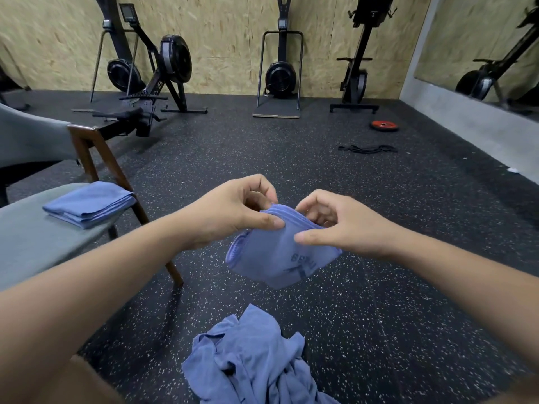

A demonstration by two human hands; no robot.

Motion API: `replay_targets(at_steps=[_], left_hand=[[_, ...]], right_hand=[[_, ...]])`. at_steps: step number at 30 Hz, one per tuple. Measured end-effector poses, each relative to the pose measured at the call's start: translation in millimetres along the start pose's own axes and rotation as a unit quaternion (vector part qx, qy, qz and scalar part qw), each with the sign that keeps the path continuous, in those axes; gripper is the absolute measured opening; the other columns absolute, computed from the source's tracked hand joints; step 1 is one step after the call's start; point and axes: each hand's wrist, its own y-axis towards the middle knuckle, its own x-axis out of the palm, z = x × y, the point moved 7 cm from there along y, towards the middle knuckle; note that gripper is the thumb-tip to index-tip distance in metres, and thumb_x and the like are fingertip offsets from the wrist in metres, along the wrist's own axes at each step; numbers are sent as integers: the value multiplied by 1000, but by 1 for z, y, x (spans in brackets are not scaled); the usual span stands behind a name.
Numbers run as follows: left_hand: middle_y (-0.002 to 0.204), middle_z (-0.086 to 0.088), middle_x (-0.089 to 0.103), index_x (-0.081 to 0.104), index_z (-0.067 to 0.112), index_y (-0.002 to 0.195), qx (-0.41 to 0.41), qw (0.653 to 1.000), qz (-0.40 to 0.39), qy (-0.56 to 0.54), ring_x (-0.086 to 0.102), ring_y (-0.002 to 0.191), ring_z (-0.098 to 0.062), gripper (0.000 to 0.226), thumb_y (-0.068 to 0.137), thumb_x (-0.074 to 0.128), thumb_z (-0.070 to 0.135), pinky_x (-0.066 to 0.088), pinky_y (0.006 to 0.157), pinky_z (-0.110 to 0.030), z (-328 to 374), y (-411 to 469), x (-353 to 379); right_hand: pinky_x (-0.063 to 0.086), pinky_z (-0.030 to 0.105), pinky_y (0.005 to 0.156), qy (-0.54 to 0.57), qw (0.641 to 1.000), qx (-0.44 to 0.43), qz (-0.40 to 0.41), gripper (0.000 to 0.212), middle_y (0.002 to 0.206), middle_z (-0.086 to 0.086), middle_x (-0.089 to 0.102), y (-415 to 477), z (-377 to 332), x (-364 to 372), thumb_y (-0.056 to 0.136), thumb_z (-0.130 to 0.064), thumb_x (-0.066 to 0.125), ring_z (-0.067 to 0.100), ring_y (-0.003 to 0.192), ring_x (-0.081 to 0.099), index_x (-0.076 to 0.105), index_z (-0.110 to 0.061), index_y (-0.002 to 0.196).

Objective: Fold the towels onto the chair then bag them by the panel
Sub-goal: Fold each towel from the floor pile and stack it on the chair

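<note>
— Left grip, right grip: state?
— Both were clamped on the top edge of a towel, thumbs in front, fingers curled behind. The grips sat close together, not touching.
— Towel position?
— It hung in mid-air over the floor, right of the chair. It was doubled into several layers, with a dark printed mark facing the camera.
— Step in hand?
— Folding, by my reading, and this towel looked near its last fold. One folded towel lay on the chair seat. A loose heap lay crumpled on the floor below the grips, not yet folded.
— Next move?
— Likely square the edges, then carry it left and set it on or beside the folded towel. The layers would need pinching together so they don't slide apart.
— Containers?
— No bag showed, so bagging looked some way off. Board wall stood at the back; whether that was the panel, I could not tell.
</note>
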Motion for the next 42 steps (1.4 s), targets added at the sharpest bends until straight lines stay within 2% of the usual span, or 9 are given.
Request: replay_targets(at_steps=[7, 12, 21, 24, 27, 30, 34, 37, 42], left_hand=[[96, 0, 73, 63, 14, 115, 46, 998, 27, -10, 62, 87, -14, 45, 83, 93, 23, 48, 80, -34, 9, 3, 18], [101, 0, 67, 55, 16, 107, 44, 998, 3, 40, 62, 92, -16, 54, 77, 98, 31, 51, 85, -44, -6, -1, 3], [119, 10, 72, 73, 22, 103, 32, 977, -39, 207, 68, 118, -13, 35, 81, 93, 39, 50, 111, -47, -18, -4, -7], [124, 16, 71, 76, 28, 93, 25, 979, -30, 200, 68, 116, -6, 21, 82, 89, 41, 51, 104, -38, -14, -4, -12], [86, 12, 73, 76, 19, 93, 3, 986, -11, 169, 57, 72, -3, 22, 88, 84, 39, 42, 70, -26, -7, -6, -24], [67, 13, 63, 76, 18, 90, -1, 977, 10, 212, 46, 60, -4, 19, 91, 84, 35, 34, 57, -22, 1, -7, -34], [72, 5, 60, 70, 16, 90, 6, 985, 37, 169, 47, 67, -11, 18, 96, 81, 29, 35, 64, -31, 4, -7, -36], [90, -6, 66, 61, 14, 100, 41, 994, 63, 77, 56, 83, -20, 17, 93, 76, 20, 43, 79, -43, 9, -4, -32], [91, -2, 64, 53, 17, 110, 59, 995, 53, 52, 55, 83, -18, 23, 97, 68, 6, 44, 77, -40, 12, -4, -15]], right_hand=[[36, 35, 65, -98, 993, -52, 25, 33, 73, -12, 53, 5, -12, 10, 98, -42, 77, 4, 67, 44, 60, -16, 87], [40, 36, 66, -58, 993, -80, 66, 34, 79, 9, 58, 2, -19, -11, 101, -35, 75, 9, 73, 49, 59, -7, 91], [51, 44, 80, 77, 991, -42, 97, 16, 93, 2, 67, -3, -5, -36, 105, -28, 70, 18, 87, 63, 62, -14, 100], [48, 40, 78, 50, 991, -46, 118, 22, 90, 0, 64, -4, -5, -41, 106, -29, 69, 14, 84, 59, 60, -11, 98], [45, 39, 76, -1, 988, -45, 148, 26, 91, 13, 63, -6, -6, -50, 106, -31, 68, 13, 81, 56, 57, -9, 99], [48, 38, 77, -21, 987, -40, 153, 16, 95, 7, 68, -6, -4, -50, 106, -29, 68, 9, 81, 60, 61, -17, 99], [47, 36, 73, 21, 990, -13, 139, 15, 85, -9, 65, -2, 0, -40, 103, -23, 71, 6, 77, 58, 59, -16, 98], [55, 42, 82, 48, 995, 18, 89, 21, 100, 1, 77, -2, 1, -31, 94, -14, 78, 12, 86, 69, 64, -19, 110], [57, 40, 90, 19, 999, 39, -7, 37, 103, 1, 81, -5, -2, -9, 90, -23, 87, 19, 94, 77, 68, -27, 122]])
